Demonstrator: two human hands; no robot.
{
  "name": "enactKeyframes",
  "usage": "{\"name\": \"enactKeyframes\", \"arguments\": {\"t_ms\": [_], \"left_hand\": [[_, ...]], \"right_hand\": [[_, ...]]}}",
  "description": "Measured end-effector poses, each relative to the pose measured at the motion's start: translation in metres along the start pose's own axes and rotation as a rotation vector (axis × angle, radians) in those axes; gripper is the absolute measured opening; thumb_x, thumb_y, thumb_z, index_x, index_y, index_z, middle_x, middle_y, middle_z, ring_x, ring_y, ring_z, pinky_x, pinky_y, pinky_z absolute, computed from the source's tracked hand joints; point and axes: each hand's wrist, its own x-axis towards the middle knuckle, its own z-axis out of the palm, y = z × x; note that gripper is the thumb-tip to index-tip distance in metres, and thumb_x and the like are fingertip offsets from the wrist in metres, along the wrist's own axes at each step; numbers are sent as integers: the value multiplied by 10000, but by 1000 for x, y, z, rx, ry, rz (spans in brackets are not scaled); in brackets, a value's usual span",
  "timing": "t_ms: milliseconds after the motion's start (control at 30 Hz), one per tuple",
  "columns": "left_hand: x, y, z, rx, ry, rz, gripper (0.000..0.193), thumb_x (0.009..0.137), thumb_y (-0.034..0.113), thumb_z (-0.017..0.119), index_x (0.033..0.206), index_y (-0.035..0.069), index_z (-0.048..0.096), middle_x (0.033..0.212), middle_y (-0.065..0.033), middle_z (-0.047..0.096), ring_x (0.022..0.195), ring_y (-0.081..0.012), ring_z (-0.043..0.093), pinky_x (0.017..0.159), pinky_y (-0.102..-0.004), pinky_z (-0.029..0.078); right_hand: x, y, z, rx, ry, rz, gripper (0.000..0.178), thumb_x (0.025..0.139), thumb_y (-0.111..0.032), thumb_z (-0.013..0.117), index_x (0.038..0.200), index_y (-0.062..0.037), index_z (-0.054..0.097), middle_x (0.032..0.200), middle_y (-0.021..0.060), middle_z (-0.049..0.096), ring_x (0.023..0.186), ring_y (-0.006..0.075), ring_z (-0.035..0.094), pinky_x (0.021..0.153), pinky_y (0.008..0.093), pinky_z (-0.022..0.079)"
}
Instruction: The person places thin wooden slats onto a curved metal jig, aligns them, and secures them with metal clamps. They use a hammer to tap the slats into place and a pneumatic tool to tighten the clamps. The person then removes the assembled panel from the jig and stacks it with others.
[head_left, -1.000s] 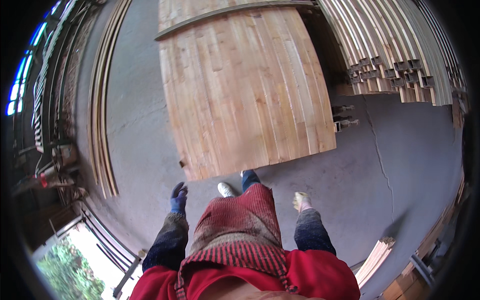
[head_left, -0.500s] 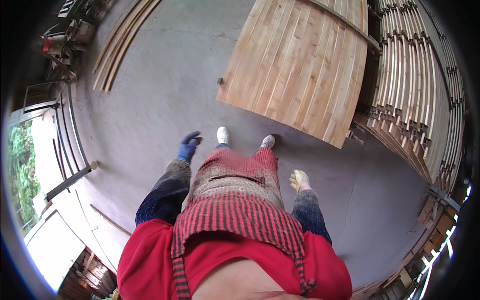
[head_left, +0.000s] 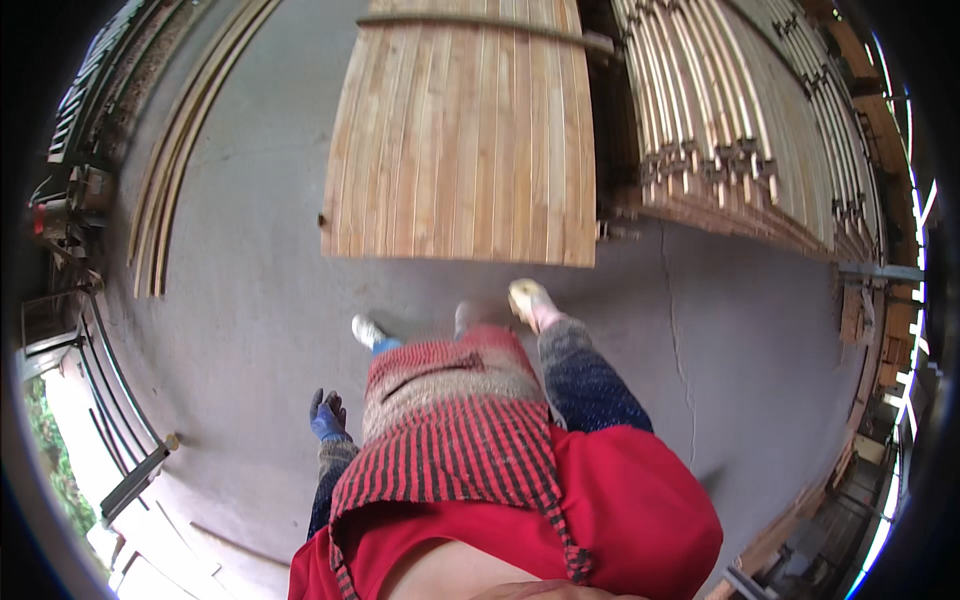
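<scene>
My left hand [head_left: 327, 414], in a blue glove, hangs low at my left side. Its fingers are apart and nothing is in them. My right hand [head_left: 525, 298], in a pale yellowish glove, is swung forward in front of my body, its fingers loosely bent, open and holding nothing that I can see. Just beyond it lies the near end of a wide stack of light wooden boards [head_left: 460, 150], laid side by side; hand and boards look apart. A wooden batten [head_left: 480, 27] runs across the top of the boards.
More wood strips [head_left: 700, 100] are stacked in layers at the right. Long thin strips [head_left: 190, 140] lie on the grey concrete floor [head_left: 250, 240] at the left. A metal frame [head_left: 120, 370] stands by the bright opening at lower left. My white shoes [head_left: 366, 328] are mid-step.
I have turned to the right and come nearer the board stack, which now lies straight ahead. My right hand has swung forward and my left hand back.
</scene>
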Motion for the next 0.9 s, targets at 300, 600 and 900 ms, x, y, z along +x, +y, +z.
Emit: {"name": "enactKeyframes", "arguments": {"t_ms": [300, 600, 900], "left_hand": [[23, 73, 36, 36, -242, 233, 413, 937, 75, 409, 1264, 188, 632, 1061, -58, 741, 927, -146, 693, 752, -307, 508], [127, 51, -95, -50, -133, 64, 391, 892, 71, 443, 1196, 187, 661, 944, -70, 752, 746, -148, 691, 571, -300, 482], [272, 81, -281, -151, 174, 102, 392, 864, 18, 508, 1185, 191, 651, 833, -67, 727, 608, -146, 618, 423, -266, 355]], "right_hand": [[-60, 78, -7, 205, 107, 823, 196, 977, -269, 509, 864, -120, 572, 623, 21, 519, 488, 172, 484, 419, 376, 338], [-75, -120, 130, 263, 17, 482, 194, 952, -245, 623, 1096, -118, 597, 746, 35, 612, 513, 125, 519, 425, 291, 369], [-83, -287, 293, 68, -174, 221, 209, 936, -282, 625, 1083, -134, 644, 891, 13, 671, 747, 137, 611, 632, 300, 479]]}}
